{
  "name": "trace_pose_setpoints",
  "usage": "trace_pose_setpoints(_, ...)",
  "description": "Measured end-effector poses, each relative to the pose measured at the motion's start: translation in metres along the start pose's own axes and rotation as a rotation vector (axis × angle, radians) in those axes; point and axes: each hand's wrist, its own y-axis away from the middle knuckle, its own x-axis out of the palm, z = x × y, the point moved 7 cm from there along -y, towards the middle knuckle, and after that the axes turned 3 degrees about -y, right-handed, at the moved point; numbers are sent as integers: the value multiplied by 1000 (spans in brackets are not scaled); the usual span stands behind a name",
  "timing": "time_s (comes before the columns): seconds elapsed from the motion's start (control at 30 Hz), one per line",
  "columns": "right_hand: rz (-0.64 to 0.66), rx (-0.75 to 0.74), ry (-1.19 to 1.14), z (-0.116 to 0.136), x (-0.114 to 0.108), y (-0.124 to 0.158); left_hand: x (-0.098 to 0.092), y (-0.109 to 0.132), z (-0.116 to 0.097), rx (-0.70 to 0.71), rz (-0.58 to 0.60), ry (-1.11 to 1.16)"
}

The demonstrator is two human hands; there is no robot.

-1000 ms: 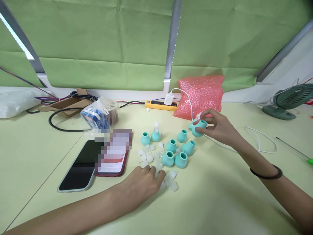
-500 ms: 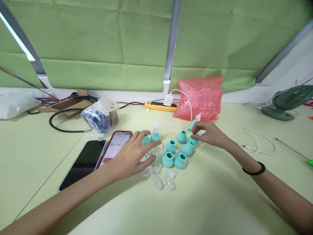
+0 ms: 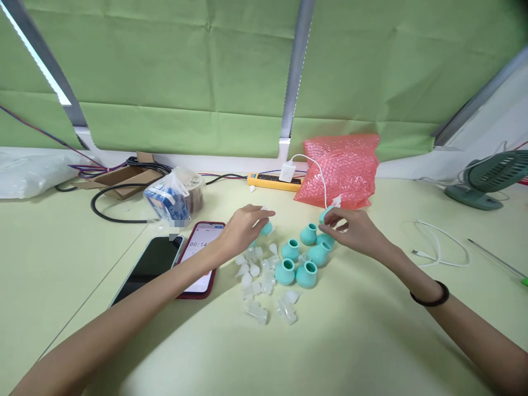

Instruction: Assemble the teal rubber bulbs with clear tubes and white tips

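Several teal rubber bulbs (image 3: 291, 249) stand in a cluster on the pale green table (image 3: 371, 341), beside a scatter of small clear plastic tips (image 3: 256, 275). My left hand (image 3: 241, 228) reaches over the clear tips and closes its fingers on a teal bulb with a clear tip (image 3: 267, 227) at the cluster's far left. My right hand (image 3: 350, 231), with a black band on its wrist, pinches at another teal bulb with a clear tip (image 3: 325, 213) at the far right of the cluster. Part of each held bulb is hidden by the fingers.
A red-cased phone (image 3: 200, 247) showing a timer and a dark phone (image 3: 146, 267) lie to the left. Behind are a clear bag with a blue box (image 3: 173, 198), a cardboard box (image 3: 119, 179), black cables, a yellow power strip (image 3: 274, 181) and a pink bubble-wrap bag (image 3: 340, 168). A white cable (image 3: 441, 247) and a fan (image 3: 487, 179) are at right.
My left hand left the near clear tips and moved up to the far-left bulb. My right hand lowered the bulb it held into the cluster and now pinches at the back-right bulb.
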Motion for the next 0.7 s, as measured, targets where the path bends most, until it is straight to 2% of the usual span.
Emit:
trace_pose_setpoints(0.1, -262, -28, -39, 21, -23, 6, -34, 6, -10, -28, -180, 51)
trace_pose_setpoints(0.13, -337, -42, -75, 32, -30, 10, -52, 11, -17, -33, -308, 132)
trace_pose_setpoints(0.17, -376, -51, -127, 42, -35, 14, -67, 15, -25, -35, -380, 231)
trace_pose_setpoints(0.2, -364, -57, -199, 54, -36, 19, -76, 19, -34, -52, -387, 350)
trace_pose_setpoints(0.27, -215, -69, -395, 79, -29, 28, -83, 24, -50, -150, -299, 604)
trace_pose_setpoints(0.37, 146, -4, -644, 111, -3, 47, -83, 31, -75, -189, -199, 907)
trace_pose_setpoints(0.5, 494, 258, -1053, 129, 32, 70, -68, 34, -86, -211, 23, 938)
trace_pose_setpoints(0.53, 541, 311, -1126, 131, 37, 74, -66, 34, -85, -218, 53, 916)
trace_pose_setpoints(0.6, 556, 380, -1208, 131, 43, 76, -67, 34, -81, -207, 28, 846)
trace_pose_setpoints(0.7, 525, 468, -1244, 123, 49, 76, -78, 34, -81, -67, -134, 663)
